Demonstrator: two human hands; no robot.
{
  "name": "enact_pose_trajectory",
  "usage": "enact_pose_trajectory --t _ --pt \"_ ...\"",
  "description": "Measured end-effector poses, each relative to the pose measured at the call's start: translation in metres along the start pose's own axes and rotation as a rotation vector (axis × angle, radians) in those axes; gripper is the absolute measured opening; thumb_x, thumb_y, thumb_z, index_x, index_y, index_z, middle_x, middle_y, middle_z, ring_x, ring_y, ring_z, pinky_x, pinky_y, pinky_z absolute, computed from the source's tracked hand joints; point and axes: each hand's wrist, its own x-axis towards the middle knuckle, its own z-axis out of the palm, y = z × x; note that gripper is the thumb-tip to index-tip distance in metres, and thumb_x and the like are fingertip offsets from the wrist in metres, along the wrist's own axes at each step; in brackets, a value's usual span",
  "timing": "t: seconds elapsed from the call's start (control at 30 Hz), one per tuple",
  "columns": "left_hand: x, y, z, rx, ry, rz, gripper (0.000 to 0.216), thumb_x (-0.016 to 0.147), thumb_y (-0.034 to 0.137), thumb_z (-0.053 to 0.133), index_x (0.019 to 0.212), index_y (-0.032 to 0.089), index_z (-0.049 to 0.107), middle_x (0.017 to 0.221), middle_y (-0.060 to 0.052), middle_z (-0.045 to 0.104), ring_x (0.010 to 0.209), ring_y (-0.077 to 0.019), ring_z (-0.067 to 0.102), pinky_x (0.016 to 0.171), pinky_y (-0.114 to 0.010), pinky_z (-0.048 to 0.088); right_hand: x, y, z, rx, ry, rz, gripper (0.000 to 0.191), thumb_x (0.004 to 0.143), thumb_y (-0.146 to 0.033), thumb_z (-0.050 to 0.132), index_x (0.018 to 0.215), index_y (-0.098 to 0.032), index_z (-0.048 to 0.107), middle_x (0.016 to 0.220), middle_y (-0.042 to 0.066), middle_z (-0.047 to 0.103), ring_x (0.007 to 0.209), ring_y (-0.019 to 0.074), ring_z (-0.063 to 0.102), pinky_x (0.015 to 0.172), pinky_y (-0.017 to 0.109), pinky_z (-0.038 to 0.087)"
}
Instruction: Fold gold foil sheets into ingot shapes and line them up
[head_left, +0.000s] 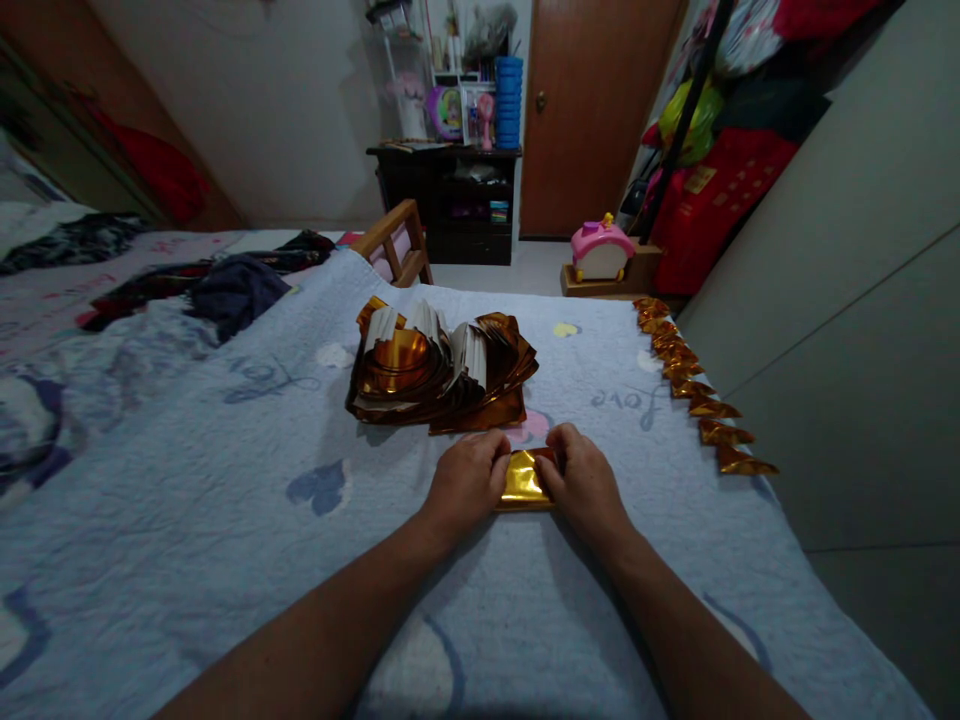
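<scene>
Left hand (465, 478) and right hand (587, 485) clamped on foil (523, 482), one per end, at the sheet (315, 570). Foil stack (442, 378) just beyond; folded pieces (688, 388) in row, right edge. Cabinet (476, 246) shelves hold small items (498, 211), too dim to identify.

Upper centre of the frame: a dark cabinet (480, 246) bearing a blue ribbed container (509, 102) at its right end. Right of the cabinet: a brown door (589, 150) with a round knob (540, 101). Upper right: a pink toy (602, 243) on a brown box (645, 268). Upper left: crumpled dark cloth (238, 292).
</scene>
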Motion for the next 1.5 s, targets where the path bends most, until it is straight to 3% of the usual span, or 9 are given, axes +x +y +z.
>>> enact_pose_trajectory --t 0.2,0.4,0.6,0.77,0.83,0.93,1.03,1.27,1.5 --pt "0.002 0.000 0.003 0.204 0.004 0.064 0.011 0.090 0.012 0.055 0.084 0.019 0.062 0.088 -0.006 0.064 0.087 -0.0237 0.057 0.081 -0.036 0.042 0.003 0.004 0.006 -0.143 -0.008 -0.011 0.017 0.085 -0.021 0.058 0.102 -0.020 0.055 0.083 0.006 0.061 0.080 0.0238 0.056 0.073 0.033 0.037" --pt "0.001 0.004 0.007 0.284 0.117 0.138 0.018 0.089 0.011 0.060 0.104 0.019 0.067 0.109 -0.009 0.062 0.101 -0.0274 0.052 0.085 -0.039 0.042 0.002 0.001 0.005 -0.216 0.002 -0.003 0.018 0.086 -0.019 0.061 0.103 -0.017 0.057 0.083 0.006 0.061 0.081 0.0245 0.056 0.073 0.033 0.037" --pt "0.003 -0.004 0.011 0.253 -0.067 0.354 0.012 0.095 0.016 0.059 0.085 0.018 0.066 0.089 -0.003 0.064 0.086 -0.0200 0.055 0.073 -0.031 0.042 0.001 0.000 0.005 -0.257 0.025 -0.028 0.019 0.086 -0.014 0.062 0.104 -0.017 0.057 0.083 0.004 0.061 0.081 0.0242 0.055 0.074 0.033 0.038" --pt "0.000 -0.004 0.006 0.245 -0.111 0.367 0.015 0.099 0.017 0.050 0.092 0.017 0.063 0.096 -0.005 0.063 0.090 -0.0206 0.056 0.080 -0.033 0.046 0.001 -0.001 0.002 -0.307 0.066 -0.096 0.012 0.087 -0.012 0.062 0.097 -0.018 0.060 0.092 0.007 0.062 0.089 0.0251 0.053 0.079 0.034 0.038" --pt "-0.001 -0.003 0.006 0.249 -0.132 0.364 0.012 0.099 0.017 0.050 0.095 0.017 0.062 0.100 -0.006 0.062 0.094 -0.0217 0.056 0.084 -0.034 0.047 0.000 -0.002 0.000 -0.306 0.013 -0.157 0.008 0.090 -0.011 0.058 0.091 -0.018 0.061 0.092 0.007 0.062 0.089 0.0245 0.052 0.079 0.034 0.037" --pt "-0.004 -0.003 0.007 0.265 -0.157 0.340 0.008 0.098 0.018 0.054 0.103 0.017 0.059 0.107 -0.007 0.061 0.100 -0.0238 0.055 0.090 -0.038 0.048 -0.003 -0.004 -0.002 -0.260 -0.120 -0.283 0.016 0.094 -0.010 0.053 0.084 -0.019 0.062 0.089 0.006 0.062 0.086 0.0223 0.052 0.078 0.033 0.036" --pt "-0.006 -0.005 0.009 0.270 -0.176 0.320 0.016 0.095 0.021 0.059 0.111 0.018 0.056 0.113 -0.008 0.059 0.107 -0.0259 0.053 0.097 -0.041 0.047 -0.007 -0.006 -0.002 -0.221 -0.190 -0.367 0.017 0.094 -0.009 0.052 0.088 -0.020 0.065 0.087 0.005 0.063 0.086 0.0218 0.052 0.078 0.034 0.034" --pt "-0.007 -0.006 -0.002 0.206 -0.284 0.311 0.026 0.093 0.029 0.064 0.114 0.020 0.051 0.119 -0.008 0.056 0.111 -0.0264 0.051 0.101 -0.043 0.045 -0.010 -0.009 -0.004 -0.254 -0.214 -0.356 0.017 0.095 -0.011 0.053 0.099 -0.020 0.067 0.092 0.005 0.064 0.088 0.0230 0.050 0.079 0.035 0.034" --pt "-0.005 -0.010 -0.014 0.093 -0.375 0.303 0.029 0.089 0.023 0.065 0.113 0.023 0.051 0.117 -0.006 0.053 0.112 -0.0249 0.048 0.101 -0.041 0.043 -0.015 -0.009 -0.006 -0.277 -0.237 -0.328 0.015 0.096 -0.015 0.053 0.106 -0.021 0.064 0.102 0.007 0.063 0.094 0.0248 0.050 0.083 0.037 0.035"
